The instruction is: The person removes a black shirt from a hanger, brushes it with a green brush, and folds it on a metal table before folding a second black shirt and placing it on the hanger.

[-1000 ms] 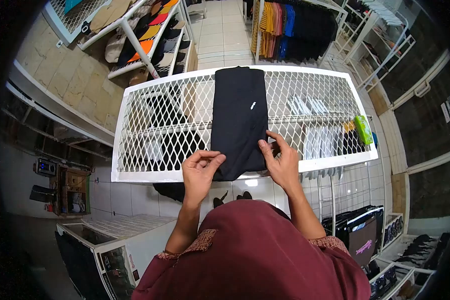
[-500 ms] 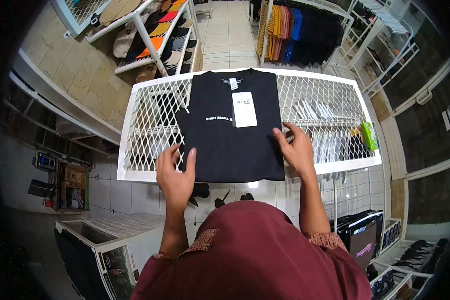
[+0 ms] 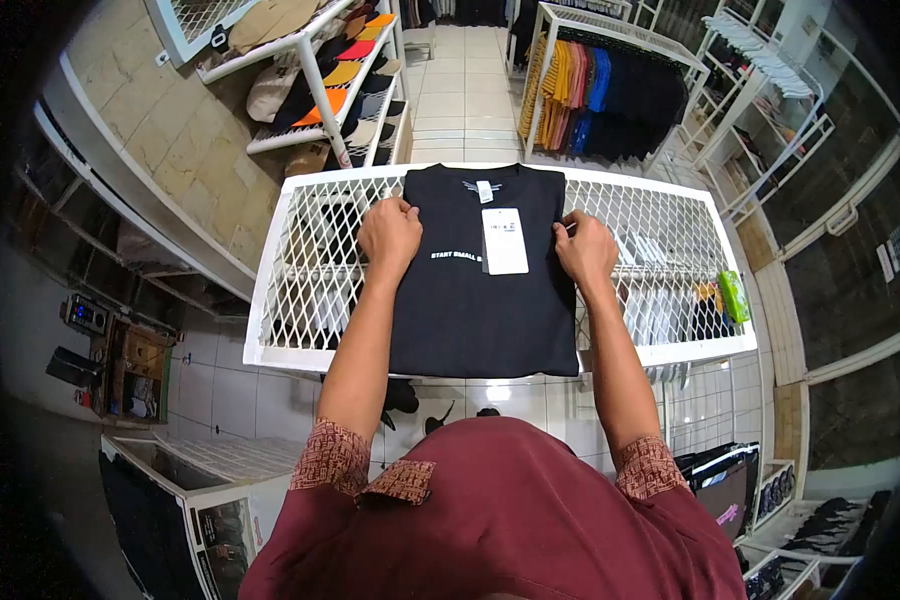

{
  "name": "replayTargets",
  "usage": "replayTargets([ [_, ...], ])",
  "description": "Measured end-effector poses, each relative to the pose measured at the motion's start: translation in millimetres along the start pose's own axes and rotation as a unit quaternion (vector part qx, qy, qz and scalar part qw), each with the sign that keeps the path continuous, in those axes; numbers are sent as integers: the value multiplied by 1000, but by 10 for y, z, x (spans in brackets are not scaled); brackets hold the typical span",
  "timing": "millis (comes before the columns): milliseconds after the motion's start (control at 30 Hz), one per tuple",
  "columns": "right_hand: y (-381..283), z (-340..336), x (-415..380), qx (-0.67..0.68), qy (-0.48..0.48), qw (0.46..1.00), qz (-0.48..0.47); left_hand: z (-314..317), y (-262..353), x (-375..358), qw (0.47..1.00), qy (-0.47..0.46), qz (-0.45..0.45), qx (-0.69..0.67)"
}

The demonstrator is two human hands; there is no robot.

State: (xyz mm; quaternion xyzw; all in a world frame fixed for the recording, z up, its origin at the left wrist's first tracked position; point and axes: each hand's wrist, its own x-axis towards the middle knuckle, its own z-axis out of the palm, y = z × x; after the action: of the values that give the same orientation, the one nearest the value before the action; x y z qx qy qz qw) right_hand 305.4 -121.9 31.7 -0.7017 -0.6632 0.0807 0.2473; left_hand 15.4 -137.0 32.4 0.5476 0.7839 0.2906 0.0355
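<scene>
Black shirt (image 3: 480, 325), hands (image 3: 390, 233) (image 3: 585, 248) now nearer collar (image 3: 478, 180)

My left hand (image 3: 390, 235) is gripping the left edge of a folded black T-shirt (image 3: 480, 325), and my right hand (image 3: 585, 247) is pinching its right edge. The shirt is lying flat on a white mesh-topped table (image 3: 670, 352), its collar facing the far side. A white hang tag (image 3: 506, 240) is resting on its front, partly covering the white lettering (image 3: 455, 256). A green packet (image 3: 734, 297) is sitting at the table's right end. Caps (image 3: 342, 73) are filling a rack at far left; colored garments (image 3: 575, 80) are hanging at far right.
</scene>
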Motion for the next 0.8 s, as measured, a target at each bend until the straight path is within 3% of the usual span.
replayTargets([
  [100, -74, -70, -10, 44, 77, 995, -47, -72, 74, -20, 998, 19, -3, -53],
  [167, -101, -84, 38, 93, 80, 992, -33, -52, -8, 83, 970, 33, -44, -238],
  [200, -42, 31, 124, 147, 67, 987, -17, 136, -166, 211, 934, -31, -84, -347],
  [233, -35, 82, 185, 199, 52, 979, -1, 112, -128, 206, 934, -31, -84, -347],
  [267, -31, 120, 255, 214, -22, 976, 36, 97, -81, 193, 907, -128, -123, -382],
  [300, 21, 206, 282, 214, -22, 976, 33, 56, -26, 184, 868, -222, -160, -414],
  [367, 123, 392, 384, 413, -165, 891, 91, 27, -28, 223, 851, -260, -136, -435],
  [433, -106, 14, 332, 442, -155, 881, 64, -96, -2, 292, 799, -282, -135, -515],
  [567, -327, -312, 594, 530, -100, 841, -44, -630, 272, 455, 769, -230, -48, -594],
  [667, -300, -168, 1114, 526, -92, 842, -71, -440, 152, 896, 786, -198, -24, -585],
  [733, -122, 134, 1307, 322, -93, 942, -1, -173, -61, 1026, 912, -172, -5, -372],
  [767, -15, 278, 1171, 333, -129, 933, 43, -158, -122, 847, 937, -173, -15, -302],
  [800, -21, 63, 902, 300, -234, 925, 6, -386, -107, 605, 917, -282, -51, -279],
])
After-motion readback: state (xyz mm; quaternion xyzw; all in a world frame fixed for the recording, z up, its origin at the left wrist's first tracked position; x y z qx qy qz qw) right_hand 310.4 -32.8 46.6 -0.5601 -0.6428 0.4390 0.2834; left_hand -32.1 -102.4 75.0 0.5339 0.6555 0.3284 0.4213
